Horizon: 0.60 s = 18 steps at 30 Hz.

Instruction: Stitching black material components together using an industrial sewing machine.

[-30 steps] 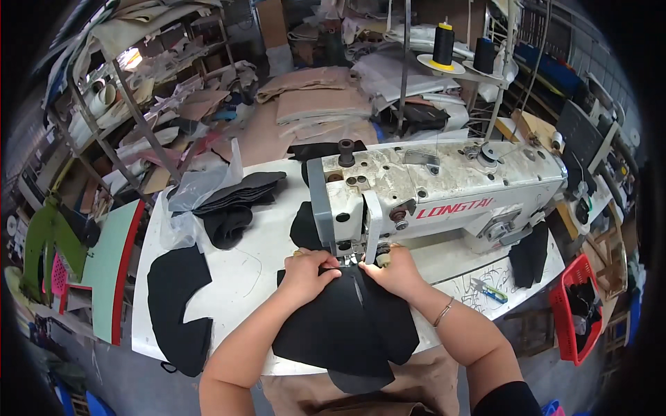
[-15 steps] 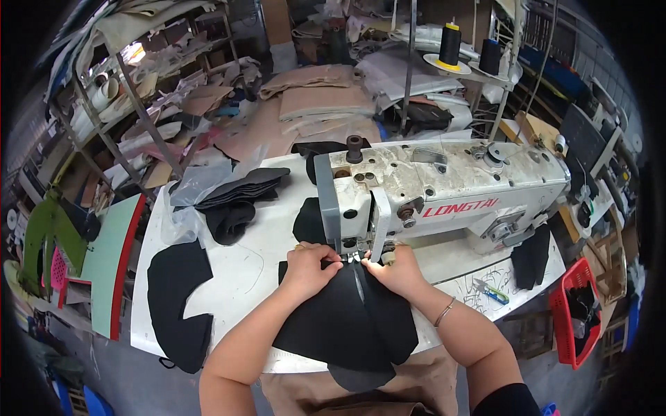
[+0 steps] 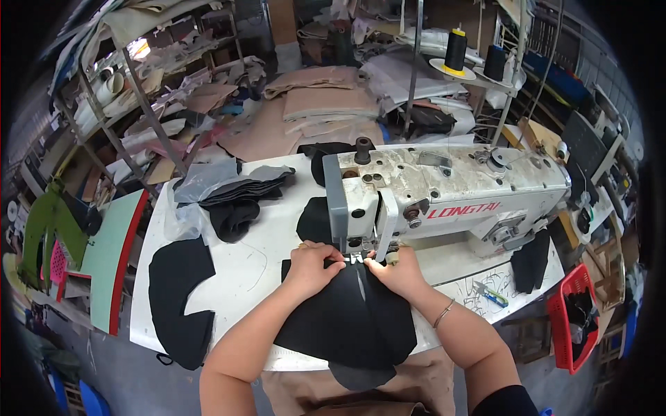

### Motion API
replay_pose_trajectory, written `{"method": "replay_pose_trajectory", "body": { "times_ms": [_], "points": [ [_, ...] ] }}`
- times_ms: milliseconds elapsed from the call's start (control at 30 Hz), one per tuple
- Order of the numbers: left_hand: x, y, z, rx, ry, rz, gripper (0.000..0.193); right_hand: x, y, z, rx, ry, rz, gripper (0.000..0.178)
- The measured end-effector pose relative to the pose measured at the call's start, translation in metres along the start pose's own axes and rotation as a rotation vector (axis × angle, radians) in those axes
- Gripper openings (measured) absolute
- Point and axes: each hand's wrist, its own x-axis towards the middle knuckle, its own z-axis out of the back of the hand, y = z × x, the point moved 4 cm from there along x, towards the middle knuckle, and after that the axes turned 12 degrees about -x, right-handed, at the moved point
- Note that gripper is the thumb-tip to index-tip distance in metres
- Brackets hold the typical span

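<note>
A white industrial sewing machine (image 3: 454, 182) with worn, stained paint stands on the white table. Beneath its presser foot (image 3: 356, 258) runs the far end of a black fabric piece (image 3: 326, 326), which spreads toward me over the table's front edge. A narrow pale slit runs down the fabric from the foot. Just left of the foot, my left hand (image 3: 312, 269) pinches the fabric, thumb and fingertips together. My right hand (image 3: 401, 274) grips it close on the foot's right side, its fingers partly hidden behind the machine head. The needle itself cannot be made out.
A curved black fabric piece (image 3: 173, 301) lies at the table's left, with stacked black pieces (image 3: 250, 191) behind it. Thread snips (image 3: 491, 295) rest among thread scraps on the right. A red basket (image 3: 563, 333) stands beyond the right edge; thread cones (image 3: 455, 52) stand at the back.
The view has shifted slightly, so the machine head sits a little farther right in the picture. Both hands keep their hold beside the presser foot; the fabric shows hardly any movement.
</note>
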Motion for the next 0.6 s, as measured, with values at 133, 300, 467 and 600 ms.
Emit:
{"method": "replay_pose_trajectory", "body": {
  "times_ms": [133, 300, 467, 600],
  "points": [
    [0.000, -0.002, 0.002, -0.020, 0.012, 0.013, 0.012, -0.001, 0.007, 0.005, 0.006, -0.002, -0.004, 0.038],
    [0.002, -0.012, 0.004, -0.001, 0.036, 0.021, 0.016, -0.002, 0.013, 0.010, 0.079, 0.009, -0.035, 0.024],
    [0.003, -0.004, 0.001, -0.016, 0.044, 0.034, 0.016, -0.001, 0.013, 0.009, 0.041, -0.022, 0.002, 0.022],
    [0.002, -0.003, 0.001, -0.005, -0.029, -0.070, 0.013, -0.002, 0.016, 0.010, 0.039, -0.024, -0.002, 0.022]
  ]
}}
